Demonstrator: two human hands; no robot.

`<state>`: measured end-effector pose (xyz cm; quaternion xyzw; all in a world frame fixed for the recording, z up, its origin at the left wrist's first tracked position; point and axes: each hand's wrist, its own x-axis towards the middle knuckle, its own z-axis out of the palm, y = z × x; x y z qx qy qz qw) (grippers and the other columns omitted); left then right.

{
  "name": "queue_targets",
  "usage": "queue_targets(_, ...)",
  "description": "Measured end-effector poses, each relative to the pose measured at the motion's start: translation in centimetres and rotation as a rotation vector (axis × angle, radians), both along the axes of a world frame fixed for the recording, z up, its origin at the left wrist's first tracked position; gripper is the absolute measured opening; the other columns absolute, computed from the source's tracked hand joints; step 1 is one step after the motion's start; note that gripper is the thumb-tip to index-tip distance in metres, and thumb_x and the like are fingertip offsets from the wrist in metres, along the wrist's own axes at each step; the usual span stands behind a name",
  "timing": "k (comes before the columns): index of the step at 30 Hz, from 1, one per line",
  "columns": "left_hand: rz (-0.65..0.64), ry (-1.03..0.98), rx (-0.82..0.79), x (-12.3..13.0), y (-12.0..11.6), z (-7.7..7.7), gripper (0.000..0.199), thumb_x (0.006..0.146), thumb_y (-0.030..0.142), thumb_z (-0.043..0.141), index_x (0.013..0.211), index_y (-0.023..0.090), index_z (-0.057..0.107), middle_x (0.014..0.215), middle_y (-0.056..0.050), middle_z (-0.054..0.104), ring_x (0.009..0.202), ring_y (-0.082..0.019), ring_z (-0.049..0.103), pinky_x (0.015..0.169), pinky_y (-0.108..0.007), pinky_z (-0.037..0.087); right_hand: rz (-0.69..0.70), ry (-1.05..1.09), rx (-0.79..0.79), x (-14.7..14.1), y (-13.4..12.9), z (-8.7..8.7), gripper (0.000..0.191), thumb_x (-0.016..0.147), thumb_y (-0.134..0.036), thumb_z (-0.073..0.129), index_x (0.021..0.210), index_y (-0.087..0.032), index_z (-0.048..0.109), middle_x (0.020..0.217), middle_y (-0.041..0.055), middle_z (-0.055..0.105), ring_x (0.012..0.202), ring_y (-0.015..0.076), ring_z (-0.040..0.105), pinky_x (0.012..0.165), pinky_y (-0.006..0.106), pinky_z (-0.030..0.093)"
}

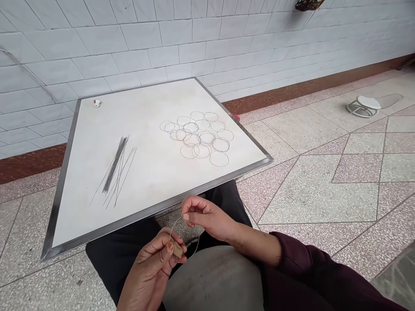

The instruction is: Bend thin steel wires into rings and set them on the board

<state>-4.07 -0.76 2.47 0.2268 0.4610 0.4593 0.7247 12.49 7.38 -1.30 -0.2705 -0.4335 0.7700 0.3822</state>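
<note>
Over my lap, just off the table's near edge, my left hand (158, 263) pinches a small brown piece (177, 249), perhaps folded cardboard or sandpaper, against a thin wire. That wire (198, 242) bends round in a loop between the two hands. At the loop's top, my right hand (207, 216) is closed with thumb and fingers pinching the wire. On the white table lie several thin wire rings (219, 159), some overlapping, at the right. To the left is a bundle of straight dark wires (115, 166), with a few strewn beside it.
The white table (145, 172) has a grey metal edge and stands near a tiled wall (178, 32). A small white and red object (97, 103) sits at its far left corner. A low stool with a white seat (368, 103) stands on the floor at the right.
</note>
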Motion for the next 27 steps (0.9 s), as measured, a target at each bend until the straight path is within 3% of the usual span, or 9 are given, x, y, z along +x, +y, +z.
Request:
queue_targets(7,-0.126,0.069,0.012,0.2,-0.1,0.1,0.022,0.085,0.029,0.067,0.068,0.017,0.075,0.089,-0.006,0.056,0.079,-0.017,0.055,0.069,-0.028,0.050,0.115,-0.175,0.480,1.1,0.4,1.0,0.009,0.087,-0.027,0.068,0.084,-0.018,0.067,0.082,0.0001,0.055,0.081,0.0124,0.053,0.073,0.026,0.046)
queue_targets(11,-0.131,0.072,-0.032,0.3,-0.1,-0.1,0.018,0.083,0.031,0.070,0.074,0.018,0.078,0.085,-0.007,0.060,0.079,-0.019,0.056,0.069,-0.029,0.050,0.248,-0.209,0.621,1.4,0.7,1.7,0.009,0.089,-0.026,0.066,0.092,-0.019,0.072,0.086,0.0018,0.057,0.084,0.0122,0.057,0.075,0.024,0.049)
queue_targets(20,-0.137,0.062,-0.070,0.3,-0.2,-0.3,0.020,0.080,0.034,0.073,0.073,0.017,0.078,0.074,-0.005,0.063,0.069,-0.017,0.058,0.071,-0.032,0.048,0.373,-0.297,0.930,2.4,1.5,2.4,0.016,0.093,-0.023,0.059,0.104,-0.018,0.069,0.096,0.0055,0.060,0.082,0.0123,0.059,0.075,0.024,0.051)
queue_targets(27,-0.090,0.039,-0.068,0.6,-0.2,-0.1,0.023,0.082,0.037,0.071,0.071,0.017,0.075,0.074,-0.004,0.063,0.068,-0.017,0.058,0.068,-0.031,0.048,0.197,-0.326,1.040,2.0,1.2,1.8,0.010,0.092,-0.023,0.058,0.092,-0.019,0.067,0.088,0.0048,0.062,0.079,0.0129,0.059,0.070,0.024,0.051)
